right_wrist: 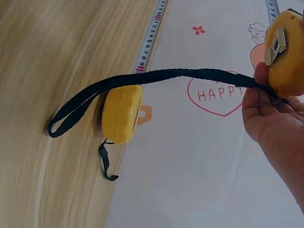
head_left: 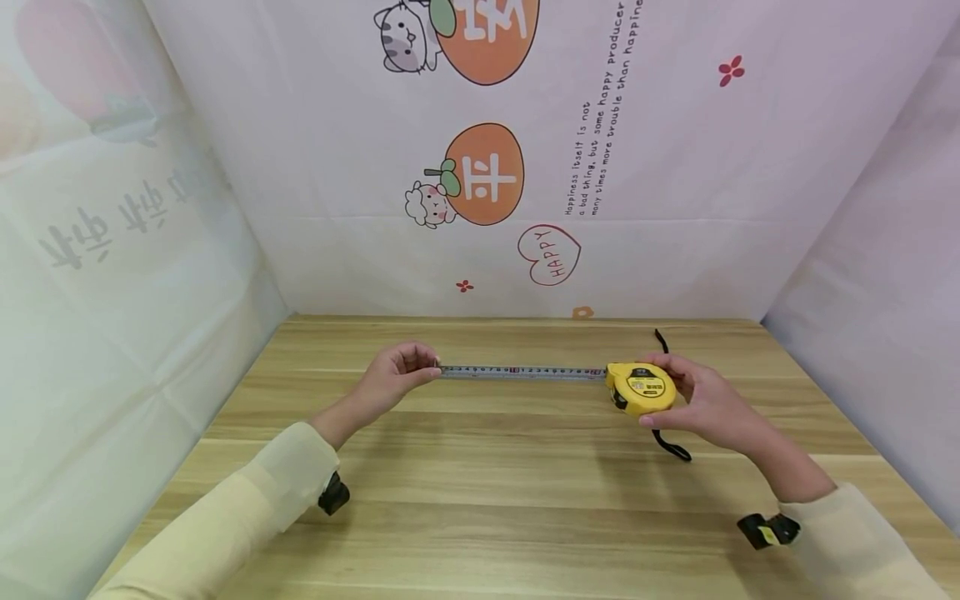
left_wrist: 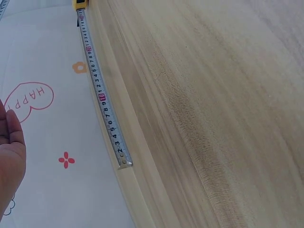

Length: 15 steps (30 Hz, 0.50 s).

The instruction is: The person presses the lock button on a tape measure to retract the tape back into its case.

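In the head view, my left hand pinches the free end of a metal measuring blade between thumb and fingers. At the other end, my right hand grips the yellow tape measure by its case. From that case a black wrist strap hangs out in a loop. A second yellow tape measure lies on the table in the right wrist view, its blade drawn out along the wood. I cannot make out its case in the head view. Only part of the left hand shows in the left wrist view.
The wood-grain table meets a white printed cloth at the back. More white cloth hangs on the left and on the right. Black wrist cameras sit at both sleeves.
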Each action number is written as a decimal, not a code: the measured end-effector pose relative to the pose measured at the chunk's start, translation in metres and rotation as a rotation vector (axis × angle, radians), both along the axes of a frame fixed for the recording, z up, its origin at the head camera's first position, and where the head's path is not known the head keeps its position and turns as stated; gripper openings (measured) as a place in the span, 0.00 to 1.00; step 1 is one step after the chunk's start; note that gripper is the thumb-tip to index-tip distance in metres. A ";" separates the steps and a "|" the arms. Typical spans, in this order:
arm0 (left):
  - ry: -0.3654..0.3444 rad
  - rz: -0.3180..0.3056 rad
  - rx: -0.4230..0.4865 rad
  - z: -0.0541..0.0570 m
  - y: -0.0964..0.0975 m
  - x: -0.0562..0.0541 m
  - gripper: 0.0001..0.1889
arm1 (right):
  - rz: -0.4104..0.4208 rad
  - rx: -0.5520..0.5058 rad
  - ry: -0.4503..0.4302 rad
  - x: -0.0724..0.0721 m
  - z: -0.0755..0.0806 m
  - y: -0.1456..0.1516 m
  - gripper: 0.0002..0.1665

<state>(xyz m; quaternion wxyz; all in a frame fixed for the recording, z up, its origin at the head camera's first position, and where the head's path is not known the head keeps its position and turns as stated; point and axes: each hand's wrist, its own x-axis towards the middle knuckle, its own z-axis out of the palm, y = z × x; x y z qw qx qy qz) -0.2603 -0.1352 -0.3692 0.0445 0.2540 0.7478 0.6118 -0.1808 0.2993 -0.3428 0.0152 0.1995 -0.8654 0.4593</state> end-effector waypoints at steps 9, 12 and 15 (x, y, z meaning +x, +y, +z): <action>-0.005 -0.004 -0.013 -0.001 0.003 0.000 0.09 | -0.001 -0.005 -0.012 -0.001 -0.001 -0.001 0.41; -0.005 -0.007 -0.013 0.000 0.004 0.000 0.09 | 0.007 -0.022 -0.022 -0.001 -0.002 -0.002 0.41; -0.007 -0.010 -0.013 0.000 0.005 0.001 0.09 | 0.016 -0.041 -0.031 -0.002 -0.002 -0.003 0.41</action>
